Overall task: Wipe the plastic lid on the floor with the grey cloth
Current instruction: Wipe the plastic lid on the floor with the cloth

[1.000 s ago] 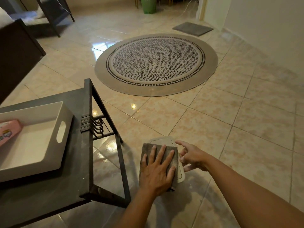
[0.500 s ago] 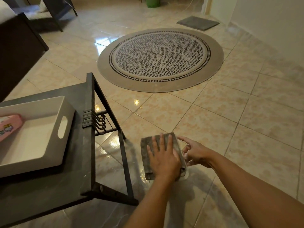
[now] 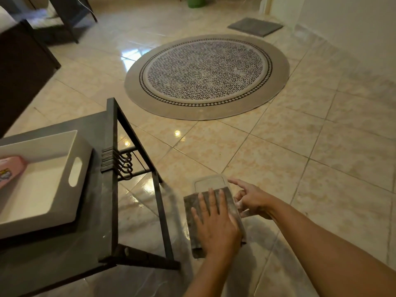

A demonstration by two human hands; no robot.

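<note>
- The plastic lid (image 3: 211, 182) lies flat on the tiled floor (image 3: 300, 168), just beside the leg of a dark metal table (image 3: 107, 189); only its far end shows.
- The grey cloth (image 3: 192, 211) covers the rest of the lid.
- The left hand (image 3: 216, 224) lies palm-down on the cloth, fingers stretched flat and slightly spread.
- The right hand (image 3: 250, 198) steadies the lid's right edge, forefinger extended, other fingers curled; whether they pinch the edge cannot be told.
- A white tray (image 3: 49, 202) on the table holds a pink packet (image 3: 9, 172); its printing is too blurred to read.
</note>
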